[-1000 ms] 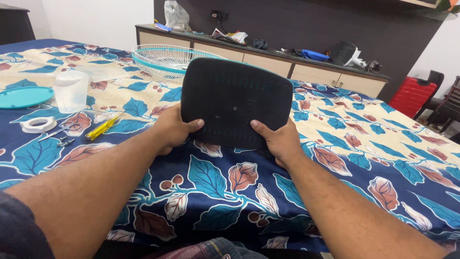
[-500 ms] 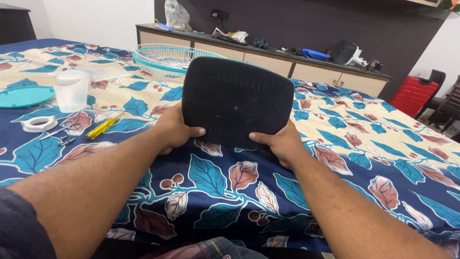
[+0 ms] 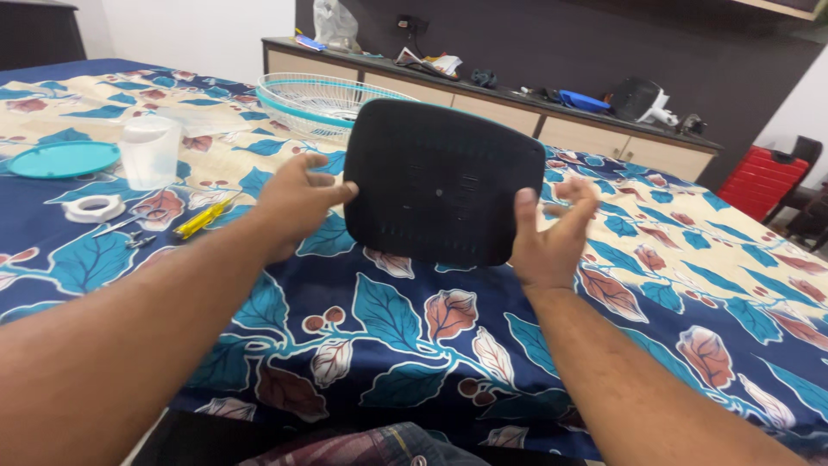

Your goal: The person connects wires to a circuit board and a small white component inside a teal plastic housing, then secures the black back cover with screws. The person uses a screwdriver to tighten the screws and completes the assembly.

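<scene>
- Step in hand, by the look of it: turning or re-gripping a black plastic panel [image 3: 444, 181], held upright above the near part of a bed with a leaf-print sheet [image 3: 388, 319].
- Left hand [image 3: 289, 207] at the panel's left edge, fingers [image 3: 321, 183] spread and loosely curled, touching the rim at most, not clamped.
- Right hand [image 3: 548, 233] at the right edge, thumb against the rim, other fingers splayed open behind it; light support only, no firm grasp.
- Next move, as a judgement: closing both sets of fingers on opposite edges before tilting, since such a loose hold could let the panel slip.
- Panel: rounded rectangle, matte black, rows of small slots, a small hole near the centre, teal showing through some slots.
- Beside the left arm on the sheet: yellow screwdriver [image 3: 205, 217], white ring [image 3: 95, 208], clear cup [image 3: 150, 152], teal disc [image 3: 62, 159]; behind the panel, a wire grille [image 3: 319, 102].
</scene>
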